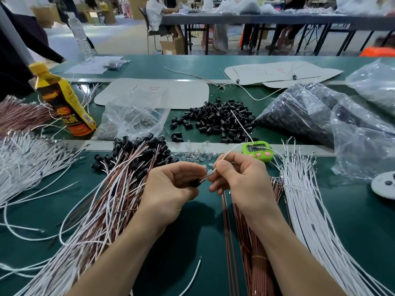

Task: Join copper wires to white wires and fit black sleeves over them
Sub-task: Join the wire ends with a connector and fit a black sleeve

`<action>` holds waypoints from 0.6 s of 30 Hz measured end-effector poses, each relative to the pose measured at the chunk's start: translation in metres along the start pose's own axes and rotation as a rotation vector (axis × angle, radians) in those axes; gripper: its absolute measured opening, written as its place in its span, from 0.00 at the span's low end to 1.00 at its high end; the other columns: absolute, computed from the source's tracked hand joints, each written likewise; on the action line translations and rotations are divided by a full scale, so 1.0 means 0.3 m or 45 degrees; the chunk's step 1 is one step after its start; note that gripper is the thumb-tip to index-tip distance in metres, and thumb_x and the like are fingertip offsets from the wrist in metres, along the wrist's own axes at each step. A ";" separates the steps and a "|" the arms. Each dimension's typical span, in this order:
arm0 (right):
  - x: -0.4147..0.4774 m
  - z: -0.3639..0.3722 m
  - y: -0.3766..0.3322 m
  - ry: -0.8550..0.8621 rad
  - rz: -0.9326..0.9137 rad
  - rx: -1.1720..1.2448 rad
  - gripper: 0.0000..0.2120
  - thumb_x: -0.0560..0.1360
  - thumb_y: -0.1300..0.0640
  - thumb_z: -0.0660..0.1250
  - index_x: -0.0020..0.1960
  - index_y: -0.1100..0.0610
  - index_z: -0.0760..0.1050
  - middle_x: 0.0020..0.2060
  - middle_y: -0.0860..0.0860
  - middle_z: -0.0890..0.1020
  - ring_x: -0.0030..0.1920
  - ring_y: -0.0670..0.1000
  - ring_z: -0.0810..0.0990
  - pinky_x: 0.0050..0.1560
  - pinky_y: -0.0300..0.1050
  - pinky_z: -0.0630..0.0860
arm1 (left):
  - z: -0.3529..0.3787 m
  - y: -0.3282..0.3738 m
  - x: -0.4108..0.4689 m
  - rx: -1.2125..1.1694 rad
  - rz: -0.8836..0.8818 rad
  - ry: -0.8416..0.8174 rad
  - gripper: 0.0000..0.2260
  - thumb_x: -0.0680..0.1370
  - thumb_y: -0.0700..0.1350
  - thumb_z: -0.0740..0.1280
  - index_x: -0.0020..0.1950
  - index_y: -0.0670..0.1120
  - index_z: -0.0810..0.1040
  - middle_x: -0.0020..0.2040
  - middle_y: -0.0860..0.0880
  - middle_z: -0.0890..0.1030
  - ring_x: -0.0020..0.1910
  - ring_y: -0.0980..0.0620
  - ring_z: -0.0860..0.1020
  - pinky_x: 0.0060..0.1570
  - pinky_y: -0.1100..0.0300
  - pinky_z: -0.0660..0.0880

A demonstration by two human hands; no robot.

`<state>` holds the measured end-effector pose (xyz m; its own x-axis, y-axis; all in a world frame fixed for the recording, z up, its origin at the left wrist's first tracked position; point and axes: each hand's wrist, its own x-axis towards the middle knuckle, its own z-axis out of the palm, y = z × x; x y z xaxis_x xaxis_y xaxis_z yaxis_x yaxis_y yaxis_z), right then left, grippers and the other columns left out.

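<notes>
- Two bundles at far left on the green table [192, 236]: copper-coloured strands [19, 116] behind, loose white strands [25, 163] fanned out in front.
- Just right of those, a yellow bottle [64, 103] with a dark label.
- Next, a spread sheaf of joined wires [111, 199], copper and white mixed, black sleeves fitted at the far ends.
- Behind the sheaf, a clear bag [136, 116]; further right, a heap of loose sleeves [218, 122].
- At centre, left hand [171, 186], fingers curled, thumb and fingertips pinching one black sleeve [194, 183].
- Close beside it, right hand [239, 178], thumb and forefinger pinching a white wire [233, 148], other fingers loosely curled; metal end of the wire pointing at the sleeve, the rest arcing up past a green timer [258, 149].
- Under the right wrist, copper wires [256, 263] lying straight.
- Right of those, white wires [310, 210] with metal tips at the far ends.
- Far right, crinkled plastic bags [299, 112] of dark parts and a white disc [384, 184] at the frame edge.
</notes>
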<state>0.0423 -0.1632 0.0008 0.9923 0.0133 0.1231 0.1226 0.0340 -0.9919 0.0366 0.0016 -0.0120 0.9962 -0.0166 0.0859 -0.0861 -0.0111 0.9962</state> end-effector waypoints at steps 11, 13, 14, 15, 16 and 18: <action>-0.008 -0.003 0.002 0.076 -0.112 -0.178 0.11 0.80 0.63 0.69 0.40 0.54 0.80 0.33 0.53 0.86 0.31 0.54 0.86 0.30 0.41 0.78 | 0.007 -0.004 -0.001 0.112 0.087 0.081 0.27 0.67 0.20 0.72 0.43 0.55 0.88 0.44 0.51 0.88 0.46 0.54 0.87 0.47 0.67 0.80; -0.010 0.005 0.007 0.032 -0.108 -0.209 0.11 0.81 0.63 0.69 0.40 0.54 0.80 0.33 0.52 0.86 0.31 0.53 0.86 0.31 0.40 0.79 | 0.010 -0.005 -0.003 0.128 0.092 0.071 0.28 0.66 0.21 0.73 0.44 0.56 0.88 0.44 0.51 0.88 0.47 0.53 0.87 0.47 0.66 0.80; -0.011 0.009 0.008 0.012 -0.107 -0.227 0.11 0.80 0.63 0.69 0.40 0.53 0.80 0.33 0.52 0.86 0.32 0.53 0.86 0.32 0.40 0.79 | 0.011 -0.005 -0.004 0.132 0.089 0.066 0.28 0.66 0.21 0.73 0.44 0.56 0.88 0.44 0.51 0.88 0.47 0.53 0.87 0.47 0.65 0.81; -0.011 0.010 0.008 0.000 -0.103 -0.231 0.11 0.80 0.63 0.69 0.40 0.53 0.80 0.33 0.52 0.86 0.32 0.53 0.86 0.32 0.40 0.79 | 0.012 -0.005 -0.005 0.131 0.085 0.064 0.28 0.66 0.21 0.73 0.45 0.56 0.88 0.44 0.51 0.88 0.47 0.53 0.87 0.47 0.64 0.81; -0.009 0.007 0.006 -0.003 -0.100 -0.223 0.11 0.80 0.63 0.69 0.40 0.53 0.80 0.33 0.52 0.86 0.32 0.53 0.86 0.32 0.40 0.79 | 0.012 -0.005 -0.004 0.123 0.083 0.066 0.27 0.66 0.21 0.73 0.45 0.55 0.88 0.44 0.51 0.88 0.47 0.53 0.87 0.47 0.64 0.81; -0.005 -0.006 0.004 0.010 -0.102 -0.212 0.11 0.80 0.63 0.69 0.40 0.54 0.80 0.34 0.52 0.86 0.32 0.53 0.86 0.32 0.40 0.79 | 0.012 -0.001 -0.006 0.102 0.080 0.079 0.25 0.66 0.22 0.75 0.44 0.54 0.88 0.44 0.50 0.88 0.46 0.53 0.87 0.47 0.65 0.81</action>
<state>0.0410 -0.1651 -0.0004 0.9793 0.0094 0.2022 0.2016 -0.1315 -0.9706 0.0349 -0.0020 -0.0125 0.9876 0.0420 0.1512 -0.1469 -0.0920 0.9849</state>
